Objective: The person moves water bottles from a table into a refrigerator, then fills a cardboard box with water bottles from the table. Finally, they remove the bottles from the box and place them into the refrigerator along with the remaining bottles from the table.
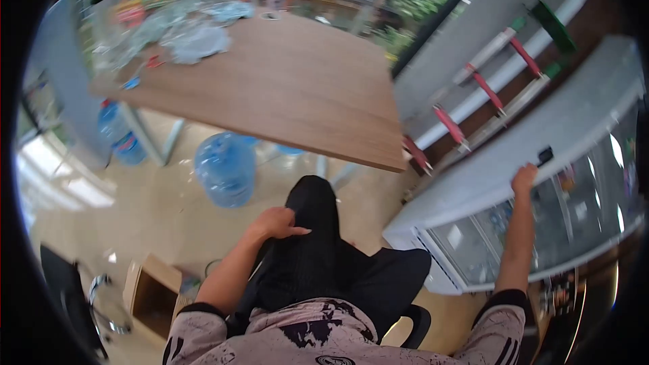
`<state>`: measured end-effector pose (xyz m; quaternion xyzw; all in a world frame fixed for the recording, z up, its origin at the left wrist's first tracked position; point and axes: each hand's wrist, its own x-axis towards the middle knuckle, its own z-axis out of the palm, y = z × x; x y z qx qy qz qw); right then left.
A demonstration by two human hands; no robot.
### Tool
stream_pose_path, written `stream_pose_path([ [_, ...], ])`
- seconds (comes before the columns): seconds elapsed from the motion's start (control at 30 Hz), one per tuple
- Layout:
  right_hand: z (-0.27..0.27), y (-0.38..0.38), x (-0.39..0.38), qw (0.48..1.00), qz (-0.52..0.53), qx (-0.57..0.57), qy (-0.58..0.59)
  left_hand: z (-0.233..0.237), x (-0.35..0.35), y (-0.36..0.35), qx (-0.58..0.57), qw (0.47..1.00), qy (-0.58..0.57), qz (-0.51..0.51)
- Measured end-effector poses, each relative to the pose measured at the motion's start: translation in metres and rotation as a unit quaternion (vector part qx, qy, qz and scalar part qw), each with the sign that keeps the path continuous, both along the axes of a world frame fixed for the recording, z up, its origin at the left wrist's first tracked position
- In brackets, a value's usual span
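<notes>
A person's right hand [524,179] is at a white glass-doored cabinet [466,192], the left hand [276,222] by black trousers [311,257]. Plastic bags [193,30] lie on a wooden table [291,81].

From my remote seat I see a wood-grain tabletop [291,81], smooth with a soft sheen, and on it crumpled, translucent plastic bags [196,34]. Below, a clear blue plastic water jug [226,172] gleams over a glossy, reflective floor [169,209]. The cardboard box [159,274] looks matt. Black trousers [314,263] are dull cloth. The white cabinet [480,179] has a smooth casing and shiny, transparent doors [574,209].
</notes>
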<state>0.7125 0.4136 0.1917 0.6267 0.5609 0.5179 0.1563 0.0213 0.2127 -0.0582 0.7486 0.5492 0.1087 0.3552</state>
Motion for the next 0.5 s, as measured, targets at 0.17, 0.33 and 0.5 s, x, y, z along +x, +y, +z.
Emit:
stream_pose_path([
  [0.17, -0.001, -0.003, -0.022, 0.997, -0.076, -0.013, 0.015, -0.006, 0.022, 0.041, -0.034, 0.995, 0.014, -0.094],
  [0.33, 0.025, -0.024, -0.085, 0.994, -0.09, -0.01, 0.054, 0.0, 0.053, 0.068, -0.046, 0.992, -0.023, -0.112],
  [0.5, 0.026, -0.038, -0.098, 0.995, -0.076, 0.06, 0.029, -0.003, 0.07, 0.082, -0.049, 0.991, -0.018, -0.125],
])
